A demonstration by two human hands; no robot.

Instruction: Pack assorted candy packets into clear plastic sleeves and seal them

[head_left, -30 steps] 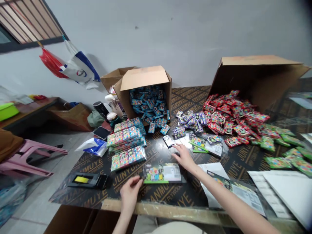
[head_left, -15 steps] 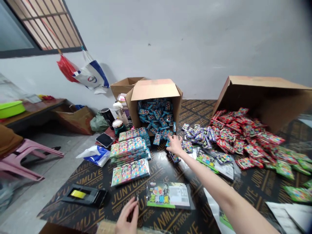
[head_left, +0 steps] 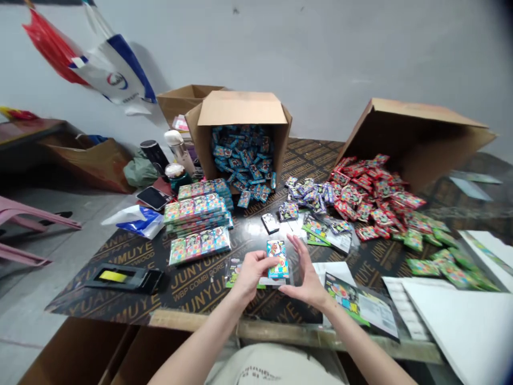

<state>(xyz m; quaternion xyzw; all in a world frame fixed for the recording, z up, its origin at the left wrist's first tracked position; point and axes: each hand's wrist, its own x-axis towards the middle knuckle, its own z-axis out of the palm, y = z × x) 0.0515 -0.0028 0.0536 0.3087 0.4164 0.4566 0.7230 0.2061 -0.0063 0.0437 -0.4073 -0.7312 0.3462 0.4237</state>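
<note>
My left hand (head_left: 253,274) pinches a small blue candy box (head_left: 276,252) between thumb and fingers, its printed face up. To the right of the box is my right hand (head_left: 306,275), thumb and fingers spread apart, with nothing held in it. Under both hands lies a printed clear pouch (head_left: 233,269), mostly covered by them. Just beyond, a small white-faced box (head_left: 270,223) rests on the table. More blue boxes (head_left: 244,160) fill a tipped carton (head_left: 241,109). Purple packets (head_left: 310,193) are heaped to the right of that carton.
Red packets (head_left: 368,195) spill from a second carton (head_left: 425,125), with green packets (head_left: 452,264) nearer. Wrapped sets of boxes (head_left: 200,243) are stacked on the left. A black tape dispenser (head_left: 124,279) lies at front left. Bottles (head_left: 178,149) and a phone (head_left: 153,198) stand behind.
My right hand has come back from the blue boxes by the carton to the front. My left hand has moved up and right and now holds a blue candy box. The view has tilted down.
</note>
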